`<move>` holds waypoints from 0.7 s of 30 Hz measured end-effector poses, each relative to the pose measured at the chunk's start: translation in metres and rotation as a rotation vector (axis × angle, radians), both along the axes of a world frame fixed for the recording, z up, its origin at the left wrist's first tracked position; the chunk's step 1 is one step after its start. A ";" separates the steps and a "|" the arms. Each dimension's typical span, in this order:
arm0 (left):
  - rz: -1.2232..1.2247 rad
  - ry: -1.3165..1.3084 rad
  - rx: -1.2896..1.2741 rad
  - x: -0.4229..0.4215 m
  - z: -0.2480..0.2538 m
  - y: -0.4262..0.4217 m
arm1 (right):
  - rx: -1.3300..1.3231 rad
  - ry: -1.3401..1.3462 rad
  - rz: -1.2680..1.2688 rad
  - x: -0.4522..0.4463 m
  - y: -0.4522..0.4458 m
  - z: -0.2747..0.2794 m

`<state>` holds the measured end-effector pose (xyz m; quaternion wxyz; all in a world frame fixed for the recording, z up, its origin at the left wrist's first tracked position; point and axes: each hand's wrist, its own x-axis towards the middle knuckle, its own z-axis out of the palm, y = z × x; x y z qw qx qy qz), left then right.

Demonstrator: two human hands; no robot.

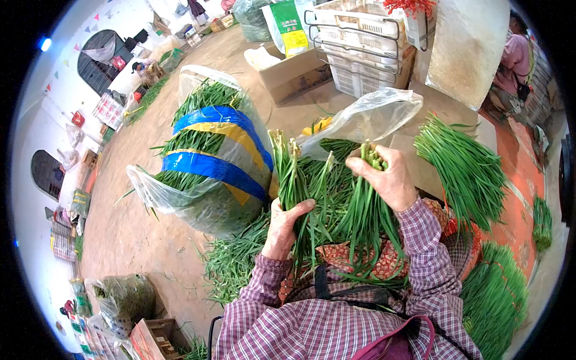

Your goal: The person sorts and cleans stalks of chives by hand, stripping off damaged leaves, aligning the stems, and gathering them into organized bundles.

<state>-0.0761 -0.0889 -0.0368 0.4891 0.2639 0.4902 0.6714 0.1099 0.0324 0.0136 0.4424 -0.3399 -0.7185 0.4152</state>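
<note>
- Green stalks (373,207) are in both hands above a red patterned cloth (336,254): the left hand (285,225) curls round one bunch, while the right hand (389,175) pinches another near its ends, leaves hanging.
- Clear plastic bag (219,170), banded in blue and yellow, bulges with similar greens to the left.
- Cardboard box (297,81) farther off has something pale at its top, too washed out to name; white crates (354,78) are stacked just beside it.
- Held stalks look long and slender, their paler, thicker ends uppermost.
- Brown floor (132,198) carries scattered leaf scraps; beyond, a dark arched window (47,174) breaks the white wall (27,132).
</note>
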 end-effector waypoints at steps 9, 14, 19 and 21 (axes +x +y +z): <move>-0.075 0.081 0.026 0.012 -0.005 0.001 | 0.052 -0.019 0.021 -0.021 0.003 -0.015; -0.061 0.072 -0.002 0.008 0.001 0.003 | -0.151 0.101 0.011 0.002 0.016 -0.017; 0.043 0.169 0.007 -0.008 -0.015 0.009 | -0.312 0.414 0.088 0.037 0.022 0.004; 0.011 0.144 0.038 -0.004 -0.016 0.010 | -0.393 0.364 0.149 0.038 0.016 0.014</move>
